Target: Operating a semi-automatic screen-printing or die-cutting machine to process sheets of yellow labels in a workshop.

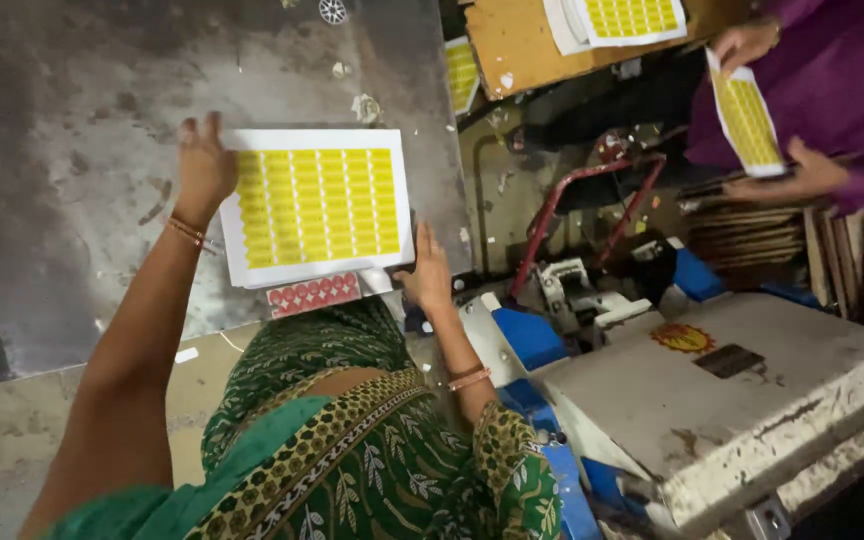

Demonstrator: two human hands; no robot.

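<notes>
A stack of white sheets printed with a grid of yellow labels (317, 205) lies on a worn grey metal table (72, 130). My left hand (202, 165) grips the stack's left edge, fingers pointing away from me. At the stack's lower right corner, my right hand (427, 275) holds the edge. A smaller sheet with a red and white pattern (314, 293) pokes out from under the stack's near side. Both wrists wear thin bangles. My green patterned garment fills the lower middle of the view.
At the top right, another person in a purple sleeve (842, 70) holds a yellow label sheet (747, 120) in both hands. More label sheets (627, 20) lie on a wooden board. A grey and blue machine (722, 400) stands to my right.
</notes>
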